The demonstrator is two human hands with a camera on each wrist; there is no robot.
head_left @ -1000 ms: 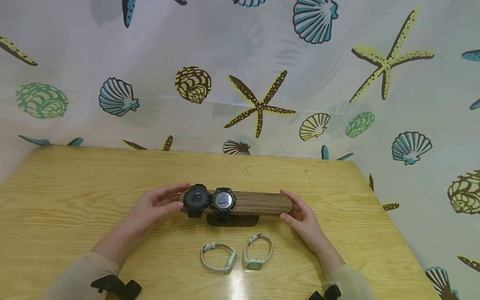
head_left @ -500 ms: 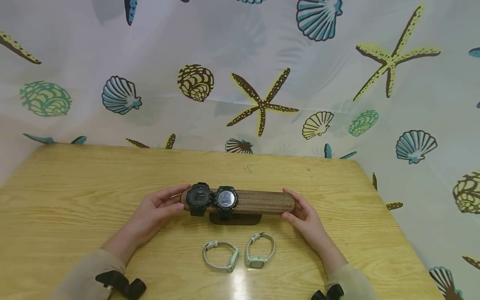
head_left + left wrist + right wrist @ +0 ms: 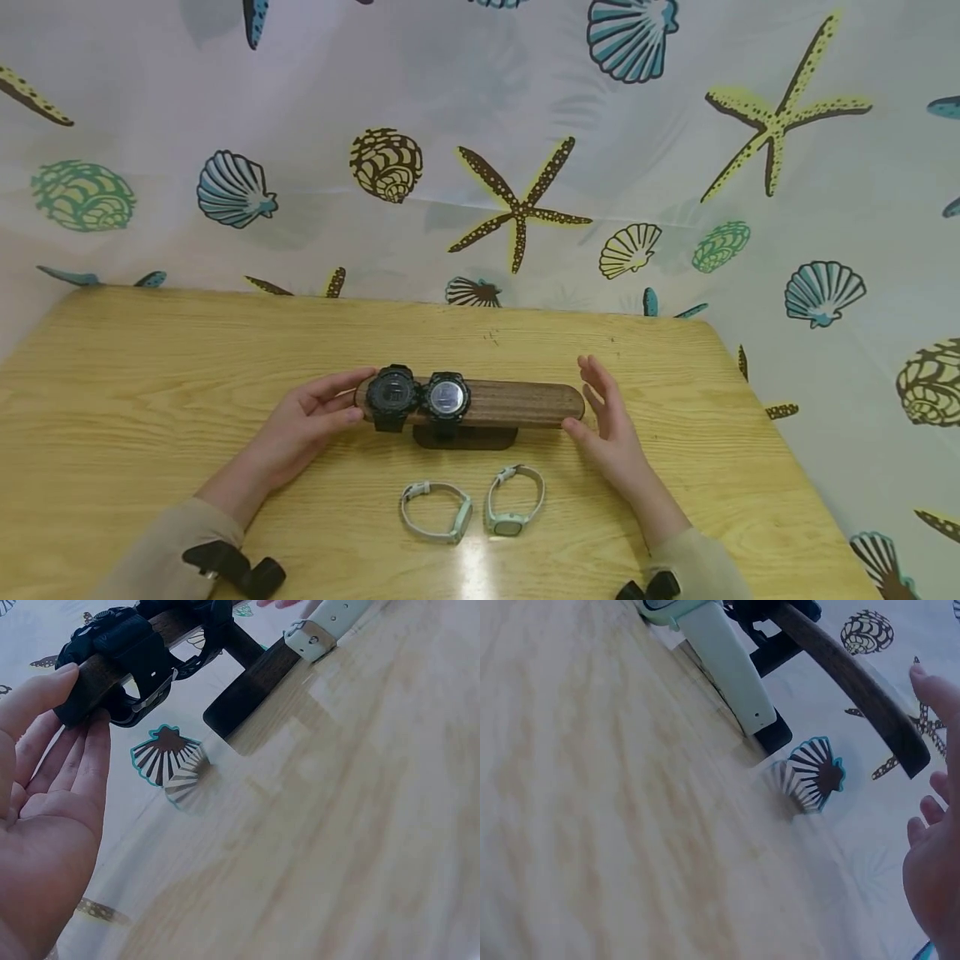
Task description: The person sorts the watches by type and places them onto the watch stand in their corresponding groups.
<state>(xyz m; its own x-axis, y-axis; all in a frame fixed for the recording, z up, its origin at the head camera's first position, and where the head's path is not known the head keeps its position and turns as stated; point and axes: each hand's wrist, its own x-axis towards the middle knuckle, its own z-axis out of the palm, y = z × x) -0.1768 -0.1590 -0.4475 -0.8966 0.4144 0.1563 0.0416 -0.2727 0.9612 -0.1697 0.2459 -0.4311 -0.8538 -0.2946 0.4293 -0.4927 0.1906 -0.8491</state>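
Observation:
A dark wooden watch stand (image 3: 525, 404) stands on the table. Two black digital watches, a left one (image 3: 392, 393) and a right one (image 3: 447, 397), are strapped side by side on its left half. My left hand (image 3: 300, 429) holds the bar's left end; in the left wrist view the thumb lies on one side and fingers on the other. Beside the bar's right end, my right hand (image 3: 615, 442) has its fingers spread and apart from the wood. Two pale mint watches, one on the left (image 3: 461, 521) and one on the right (image 3: 507, 525), lie buckled in front of the stand.
The light wooden table (image 3: 187, 358) reaches back to a white cloth (image 3: 315, 108) printed with shells and starfish. That cloth also hangs along the right side. Black camera mounts sit on both wrists, the left one (image 3: 236, 568) and the right one (image 3: 648, 586).
My right hand has let go of the stand's right end, its fingers lifting and spreading. The left hand keeps its hold, and the stand and watches stay in place.

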